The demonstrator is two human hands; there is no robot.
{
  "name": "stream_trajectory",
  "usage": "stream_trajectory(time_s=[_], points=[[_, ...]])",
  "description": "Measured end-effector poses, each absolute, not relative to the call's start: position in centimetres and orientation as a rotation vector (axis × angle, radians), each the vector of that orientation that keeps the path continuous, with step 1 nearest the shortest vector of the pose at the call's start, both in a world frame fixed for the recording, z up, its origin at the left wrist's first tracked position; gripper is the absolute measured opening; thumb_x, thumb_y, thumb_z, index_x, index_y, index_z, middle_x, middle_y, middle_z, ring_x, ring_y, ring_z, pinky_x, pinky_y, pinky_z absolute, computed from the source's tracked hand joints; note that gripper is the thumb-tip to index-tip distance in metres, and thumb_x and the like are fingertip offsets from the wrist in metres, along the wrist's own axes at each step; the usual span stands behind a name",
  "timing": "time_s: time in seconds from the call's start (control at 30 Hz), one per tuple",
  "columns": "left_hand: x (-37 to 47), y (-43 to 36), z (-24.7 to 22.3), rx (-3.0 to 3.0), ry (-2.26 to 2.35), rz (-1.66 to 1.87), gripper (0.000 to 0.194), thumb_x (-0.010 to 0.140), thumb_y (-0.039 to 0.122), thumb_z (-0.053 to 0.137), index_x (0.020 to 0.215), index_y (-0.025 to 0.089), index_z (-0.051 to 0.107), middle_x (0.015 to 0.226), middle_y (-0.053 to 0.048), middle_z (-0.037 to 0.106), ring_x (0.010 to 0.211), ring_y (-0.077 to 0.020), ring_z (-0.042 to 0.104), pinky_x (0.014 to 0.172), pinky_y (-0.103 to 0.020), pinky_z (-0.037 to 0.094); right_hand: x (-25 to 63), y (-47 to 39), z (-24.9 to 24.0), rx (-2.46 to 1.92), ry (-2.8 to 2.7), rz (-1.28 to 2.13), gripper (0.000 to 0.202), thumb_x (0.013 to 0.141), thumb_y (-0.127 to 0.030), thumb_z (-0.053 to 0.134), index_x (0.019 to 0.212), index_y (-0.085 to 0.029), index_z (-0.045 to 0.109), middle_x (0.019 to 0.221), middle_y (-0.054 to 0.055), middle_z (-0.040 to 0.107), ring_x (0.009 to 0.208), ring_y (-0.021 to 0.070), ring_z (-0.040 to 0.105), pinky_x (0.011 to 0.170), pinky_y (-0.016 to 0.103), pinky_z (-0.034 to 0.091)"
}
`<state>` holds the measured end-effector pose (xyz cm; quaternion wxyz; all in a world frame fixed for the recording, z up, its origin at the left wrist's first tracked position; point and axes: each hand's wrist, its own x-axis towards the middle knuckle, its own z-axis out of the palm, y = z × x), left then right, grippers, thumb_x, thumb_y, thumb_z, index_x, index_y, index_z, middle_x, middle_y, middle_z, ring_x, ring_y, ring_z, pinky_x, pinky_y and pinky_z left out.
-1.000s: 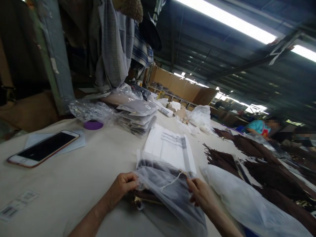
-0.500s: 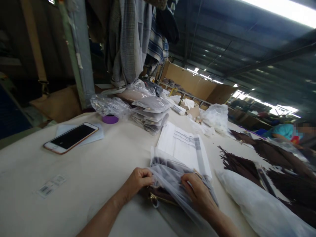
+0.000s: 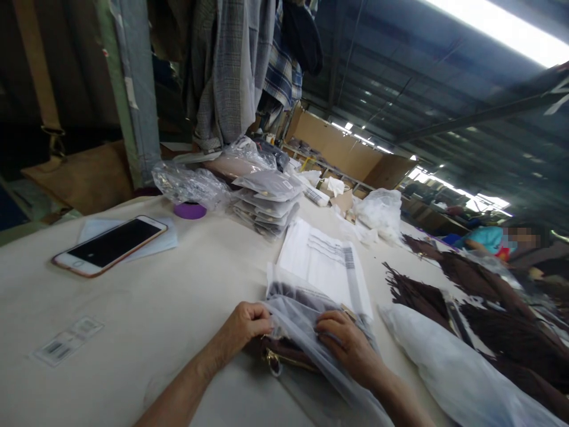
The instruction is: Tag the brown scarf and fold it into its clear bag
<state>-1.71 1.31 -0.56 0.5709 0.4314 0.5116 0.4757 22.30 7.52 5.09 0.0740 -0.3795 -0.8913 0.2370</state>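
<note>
A clear plastic bag [image 3: 296, 317] lies in front of me, its film draped over dark brown contents with a gold-coloured zip and a metal ring [image 3: 272, 360]. My left hand [image 3: 249, 323] pinches the film at the left edge, thumb against the bent fingers. On the right part of the film is my right hand [image 3: 344, 341], its thumb and fingers bent together on the plastic; the fingertips are partly hidden. Under the far end of the bag lies a white folded cloth [image 3: 315, 255] with grey stripes.
A phone [image 3: 111, 243] rests on pale blue sheets, near a barcode label [image 3: 69, 341]. Beyond stand a stack of bagged goods [image 3: 267, 201] and a purple tape roll [image 3: 189, 210]. To my right lie a filled whitish bag [image 3: 440, 350] and brown fringed cloths [image 3: 498, 320]. A person sits farther right.
The view has shifted slightly, moving most things a little left. My right hand's fingers now lie flatter on the film. My left hand keeps its pinch.
</note>
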Motion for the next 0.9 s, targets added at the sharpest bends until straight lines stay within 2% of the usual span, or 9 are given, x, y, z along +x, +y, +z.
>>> stream_trajectory(time_s=[0.13, 0.33, 0.5, 0.7, 0.9], points=[[-1.7, 1.4, -0.5, 1.014, 1.214, 1.104, 0.024, 0.054, 0.038, 0.058, 0.049, 0.016, 0.048, 0.049, 0.004, 0.042, 0.054, -0.0114, 0.036, 0.055, -0.026, 0.026, 22.0, 7.6, 4.7, -1.062, -2.737, 0.652, 0.017, 0.088, -0.023, 0.041, 0.079, -0.022, 0.056, 0.093, 0.005, 0.059, 0.089, 0.0184, 0.053, 0.083, 0.035, 0.044], [-1.9, 1.2, 0.2, 0.994, 1.201, 1.08, 0.021, 0.054, 0.035, 0.057, 0.052, 0.015, 0.053, 0.051, 0.003, 0.045, 0.054, -0.0114, 0.038, 0.055, -0.025, 0.026, 20.7, 5.6, 7.2, -1.179, -2.48, 0.745, 0.016, 0.088, -0.029, 0.038, 0.083, -0.022, 0.051, 0.08, 0.003, 0.059, 0.074, 0.0156, 0.056, 0.068, 0.029, 0.046], [-2.2, 1.2, 0.5, 0.99, 1.164, 1.063, 0.02, 0.055, 0.034, 0.054, 0.053, 0.014, 0.055, 0.05, 0.003, 0.044, 0.054, -0.011, 0.037, 0.053, -0.025, 0.026, 16.8, 1.9, 9.2, -1.084, -2.511, 0.813, 0.013, 0.087, -0.023, 0.035, 0.075, -0.023, 0.042, 0.061, -0.005, 0.046, 0.053, 0.01, 0.044, 0.05, 0.021, 0.036], [-2.5, 1.2, 0.7, 1.009, 1.133, 1.063, 0.015, 0.054, 0.028, 0.053, 0.052, 0.013, 0.056, 0.05, 0.003, 0.046, 0.055, -0.0113, 0.038, 0.054, -0.025, 0.028, 15.0, 1.2, 6.4, -0.986, -2.553, 0.629, 0.013, 0.087, -0.016, 0.034, 0.077, -0.022, 0.04, 0.061, -0.004, 0.048, 0.052, 0.0093, 0.044, 0.049, 0.021, 0.033], [-2.6, 1.1, 0.7, 1.005, 1.09, 1.077, 0.017, 0.058, 0.029, 0.052, 0.052, 0.014, 0.056, 0.05, 0.002, 0.046, 0.054, -0.0116, 0.039, 0.054, -0.025, 0.029, 14.8, 1.6, 6.0, -0.964, -2.596, 0.569, 0.013, 0.087, -0.017, 0.036, 0.077, -0.022, 0.041, 0.061, -0.004, 0.049, 0.052, 0.0094, 0.046, 0.049, 0.02, 0.034]])
